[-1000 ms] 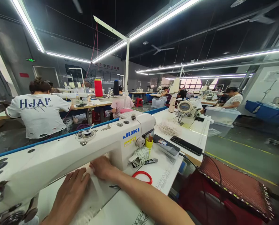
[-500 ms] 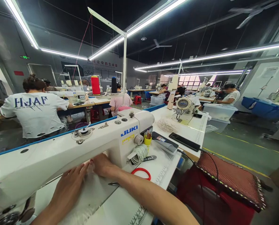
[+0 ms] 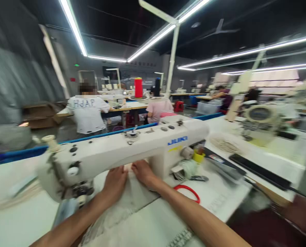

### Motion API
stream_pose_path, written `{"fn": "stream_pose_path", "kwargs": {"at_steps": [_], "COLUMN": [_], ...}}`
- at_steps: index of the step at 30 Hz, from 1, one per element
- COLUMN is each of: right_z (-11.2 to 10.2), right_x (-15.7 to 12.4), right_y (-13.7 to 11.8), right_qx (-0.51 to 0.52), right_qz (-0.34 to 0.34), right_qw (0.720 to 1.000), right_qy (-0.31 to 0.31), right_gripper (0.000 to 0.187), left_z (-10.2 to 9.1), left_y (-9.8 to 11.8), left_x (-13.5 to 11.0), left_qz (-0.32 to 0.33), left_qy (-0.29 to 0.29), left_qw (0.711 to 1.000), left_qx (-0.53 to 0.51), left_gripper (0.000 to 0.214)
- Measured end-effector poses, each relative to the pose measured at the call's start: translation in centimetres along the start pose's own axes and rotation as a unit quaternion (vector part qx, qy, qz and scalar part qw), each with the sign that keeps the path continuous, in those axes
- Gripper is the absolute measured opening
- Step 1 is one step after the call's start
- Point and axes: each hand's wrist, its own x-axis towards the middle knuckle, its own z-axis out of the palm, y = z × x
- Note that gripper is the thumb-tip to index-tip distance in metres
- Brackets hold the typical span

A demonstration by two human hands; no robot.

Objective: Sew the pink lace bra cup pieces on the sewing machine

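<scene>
Both hands reach under the arm of a white JUKI sewing machine (image 3: 132, 147). My left hand (image 3: 116, 181) lies on thin whitish fabric (image 3: 132, 192), its fingers closed at the cloth's far part. Close to its right, my right hand (image 3: 142, 173) pinches the same fabric, fingertips partly hidden by the machine arm. The fabric runs towards me over the machine bed, its lower part blurred. To the left of my left hand is the needle end (image 3: 82, 195) of the machine. A red looped handle (image 3: 187, 192) lies beside my right forearm.
Right of the machine's pillar sit a bundle of pale cord (image 3: 186, 169), a yellow cup (image 3: 198, 156), a dark marker (image 3: 199, 178) and a black phone (image 3: 259, 171). A second machine (image 3: 259, 118) stands at the right. A person in a white shirt (image 3: 88, 113) sits beyond.
The view has swung left, so the machine's needle end now shows fully and everything sits further right. Both hands remain under the machine arm on the fabric.
</scene>
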Motion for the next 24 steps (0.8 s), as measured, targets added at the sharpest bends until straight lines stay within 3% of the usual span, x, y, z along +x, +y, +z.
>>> {"fn": "stream_pose_path", "kwargs": {"at_steps": [4, 10, 16, 20, 24], "right_z": [0.8, 0.9, 0.7, -1.4, -6.0], "right_x": [0.3, -0.1, -1.1, -4.1, -8.1], "right_y": [1.2, 2.7, 1.6, 0.0, -1.4], "right_qx": [0.048, 0.108, 0.151, 0.164, 0.160], "right_qz": [-0.041, -0.059, -0.077, -0.103, -0.120], "right_qw": [0.997, 0.988, 0.974, 0.962, 0.955], "right_qy": [0.040, 0.090, 0.148, 0.195, 0.221], "right_gripper": [0.026, 0.019, 0.025, 0.026, 0.021], "left_z": [-0.3, 0.2, 0.7, 1.0, 0.5], "left_y": [0.0, -0.1, 0.2, -0.1, -0.2], "left_x": [0.3, -0.3, -0.2, 1.0, 1.7], "left_qz": [-0.039, -0.008, 0.048, 0.016, -0.030], "left_qy": [0.001, 0.024, 0.025, 0.018, 0.013], "left_qw": [0.999, 1.000, 0.997, 0.995, 0.986], "left_qx": [0.009, -0.015, -0.056, -0.094, -0.163], "left_gripper": [0.031, 0.025, 0.034, 0.032, 0.029]}}
